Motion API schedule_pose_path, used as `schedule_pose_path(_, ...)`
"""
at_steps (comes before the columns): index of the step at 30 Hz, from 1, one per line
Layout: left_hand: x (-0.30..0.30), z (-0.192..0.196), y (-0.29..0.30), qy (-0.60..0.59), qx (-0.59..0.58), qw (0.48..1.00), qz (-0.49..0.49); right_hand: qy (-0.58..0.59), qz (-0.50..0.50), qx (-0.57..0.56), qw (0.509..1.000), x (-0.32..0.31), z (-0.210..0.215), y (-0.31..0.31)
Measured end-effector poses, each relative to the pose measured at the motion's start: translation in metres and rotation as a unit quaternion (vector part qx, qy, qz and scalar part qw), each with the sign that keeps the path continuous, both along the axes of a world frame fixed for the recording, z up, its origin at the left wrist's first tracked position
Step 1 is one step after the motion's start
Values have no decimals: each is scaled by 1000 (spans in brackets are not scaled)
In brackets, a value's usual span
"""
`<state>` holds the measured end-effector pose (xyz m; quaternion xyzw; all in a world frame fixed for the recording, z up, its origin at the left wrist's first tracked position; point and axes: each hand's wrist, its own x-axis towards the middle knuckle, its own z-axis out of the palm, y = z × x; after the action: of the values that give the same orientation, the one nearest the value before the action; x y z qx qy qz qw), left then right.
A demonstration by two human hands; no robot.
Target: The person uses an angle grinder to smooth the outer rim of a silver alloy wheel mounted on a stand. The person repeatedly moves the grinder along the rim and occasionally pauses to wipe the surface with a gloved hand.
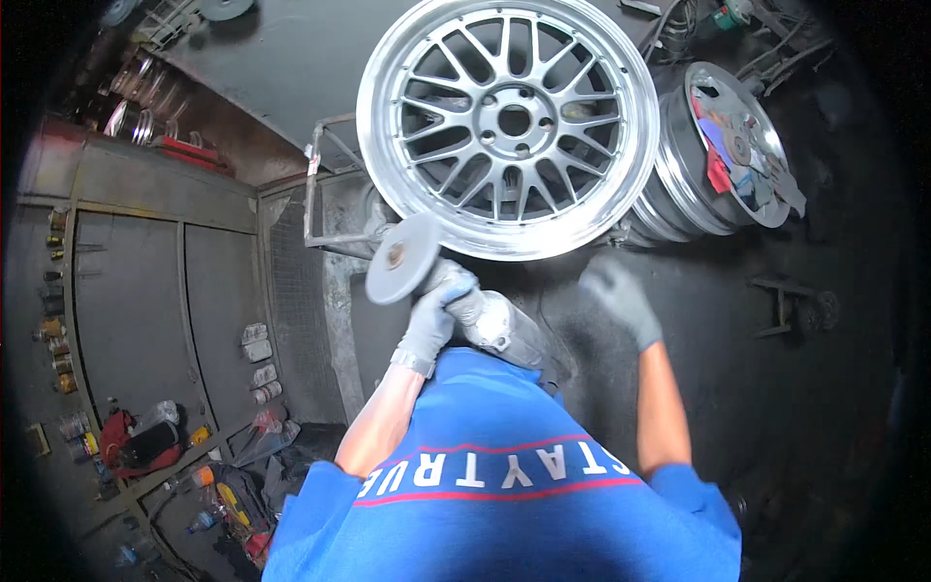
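My left hand [434, 315], in a grey work glove, is wrapped round the front part of an angle grinder [509, 330]. A round grey disc [403, 260] on the grinder faces outward, just off the lower left edge of a large silver alloy wheel [514, 121]. That wheel has a polished rim and a mesh of spokes, and it stands propped up ahead of me. The grinder's rear end lies against my shirt. Below the wheel's lower right edge, apart from it, my gloved right hand [621, 299] is blurred by motion, so its fingers are unclear.
A metal frame [312, 189] stands left of the wheel. Behind it on the right, another wheel [693, 155] carries several discs and cloths. Shelves [136, 281] with cans and jars line the left wall, bags and bottles lie low left, and a small metal stand [784, 303] sits right.
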<state>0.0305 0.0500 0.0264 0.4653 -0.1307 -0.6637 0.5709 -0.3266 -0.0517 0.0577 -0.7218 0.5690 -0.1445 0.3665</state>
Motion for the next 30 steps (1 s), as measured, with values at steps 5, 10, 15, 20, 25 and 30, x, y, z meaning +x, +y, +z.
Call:
schedule_pose_path(5, -5, -2, 18, 38, -39, 991, 124, -3, -166, -329, 930, -18, 56, -226)
schedule_pose_path(10, -20, -6, 30, 30, -11, 981, 192, 108, -102, -423, 894, 6, 65, -338)
schedule_pose_path(15, -10, -38, 63, -288, -71, 947, 124, 25, -115, -310, 944, 10, 50, -337)
schedule_pose_path(20, -1, -33, 56, -458, -119, 881, 17, -15, -184, -342, 921, 0, 17, -301)
schedule_pose_path(25, 23, -42, 52, -304, -107, 947, -1, -63, -329, -289, 897, 11, -43, -213)
schedule_pose_path(30, 56, -40, 50, -397, -227, 883, -107, -158, -291, -156, 930, 19, -91, -113)
